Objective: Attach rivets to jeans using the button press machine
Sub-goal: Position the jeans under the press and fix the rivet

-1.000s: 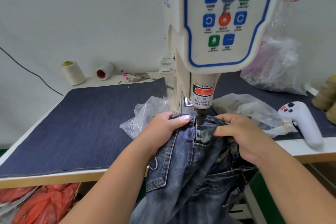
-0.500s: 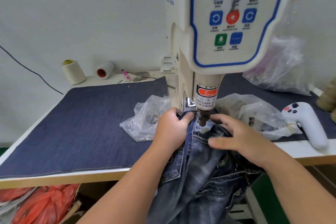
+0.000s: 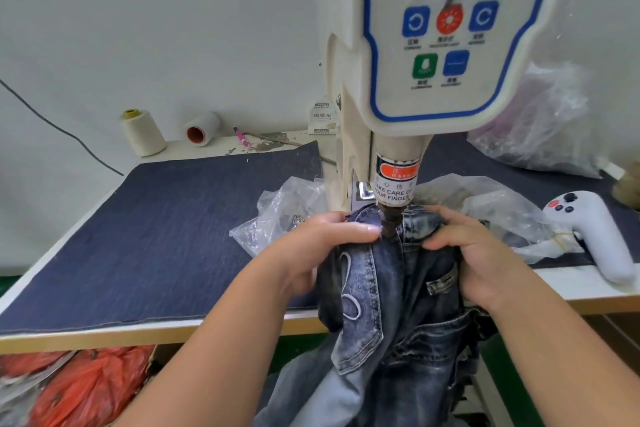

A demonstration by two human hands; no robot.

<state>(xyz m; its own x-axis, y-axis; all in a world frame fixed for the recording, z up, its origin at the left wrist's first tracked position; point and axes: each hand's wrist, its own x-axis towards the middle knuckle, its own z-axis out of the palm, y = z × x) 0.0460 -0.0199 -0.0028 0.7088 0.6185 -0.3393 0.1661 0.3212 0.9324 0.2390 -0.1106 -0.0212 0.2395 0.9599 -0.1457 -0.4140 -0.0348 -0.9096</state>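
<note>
Far left under the desk (image 3: 145, 334): orange plastic bags (image 3: 79, 388). On the desk top, a dark denim mat (image 3: 166, 236); behind it near the wall an upright cream thread cone (image 3: 142, 132), a white spool with a red core (image 3: 202, 128) lying on its side, and a pink pen (image 3: 240, 136). A crumpled clear plastic bag (image 3: 280, 215) lies just left of the machine column. Left hand (image 3: 322, 250): fingers curled over the top edge of the jeans (image 3: 391, 315), gripping the fabric, thumb tip just beside the press punch (image 3: 391, 218). Button press machine (image 3: 433, 45) stands centre, control panel with blue, red and green buttons facing the camera, warning label on the ram. Jeans waistband sits directly under the punch, the rest hanging off the desk's front edge. Right hand (image 3: 474, 253): fingers curled, gripping the waistband right of the punch. Further right: more clear bags (image 3: 485, 204), a white handheld controller (image 3: 595, 236) near the desk edge.
</note>
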